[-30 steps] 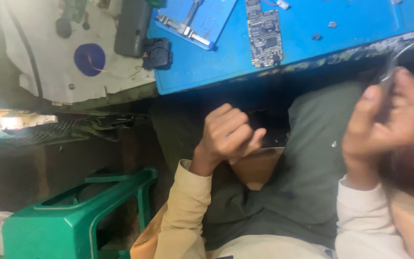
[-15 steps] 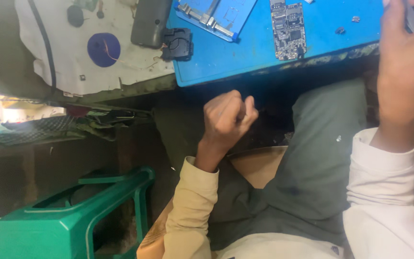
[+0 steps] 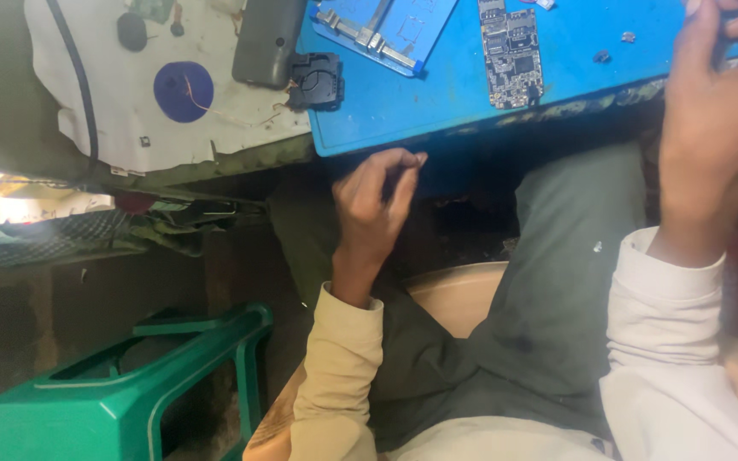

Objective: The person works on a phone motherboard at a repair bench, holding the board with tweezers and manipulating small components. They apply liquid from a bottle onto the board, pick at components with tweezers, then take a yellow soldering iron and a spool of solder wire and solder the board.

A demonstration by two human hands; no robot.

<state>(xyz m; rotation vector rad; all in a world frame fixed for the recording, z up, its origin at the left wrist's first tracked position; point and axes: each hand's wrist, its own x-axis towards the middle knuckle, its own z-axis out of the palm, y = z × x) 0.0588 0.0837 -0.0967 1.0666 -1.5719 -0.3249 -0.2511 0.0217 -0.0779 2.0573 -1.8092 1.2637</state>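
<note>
1. A green plastic stool (image 3: 121,401) stands low at the left.
2. The left hand (image 3: 375,209) hangs just below the blue mat (image 3: 446,94)'s front edge, fingertips pinched together; whether they hold anything cannot be told.
3. A circuit board (image 3: 510,51) lies near the mat's front edge.
4. The right hand (image 3: 715,119) is raised at the mat's right end, its grip hidden.

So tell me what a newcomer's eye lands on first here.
The bright blue mat along the top edge, with a bare circuit board lying on it. Below its edge, the left hand hovers with fingertips pinched, and a green plastic stool fills the lower left corner.
</note>
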